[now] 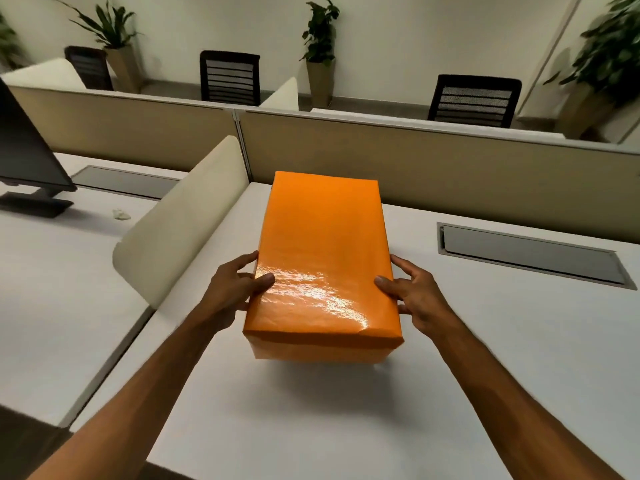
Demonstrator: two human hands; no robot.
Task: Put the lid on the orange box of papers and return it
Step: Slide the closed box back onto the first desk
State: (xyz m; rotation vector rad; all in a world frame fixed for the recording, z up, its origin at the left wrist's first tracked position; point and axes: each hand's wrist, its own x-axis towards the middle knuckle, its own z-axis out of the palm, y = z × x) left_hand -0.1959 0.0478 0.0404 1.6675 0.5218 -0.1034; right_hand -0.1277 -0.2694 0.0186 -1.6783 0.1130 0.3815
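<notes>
A glossy orange box [322, 258] with its lid on stands lengthwise on the white desk [277, 410], in the middle of the view. The lid covers the top, so any papers inside are hidden. My left hand [235, 289] grips the box's left side near its front end, thumb on the lid's top edge. On the opposite side my right hand [412, 292] holds it the same way, thumb on the lid and fingers down the side.
A cream curved divider [180, 216] runs along the desk's left edge. A tan partition wall [450, 168] stands behind the box. A grey cable hatch [530, 254] lies at the right. A dark monitor [24, 150] stands on the left desk. Chairs and potted plants are beyond.
</notes>
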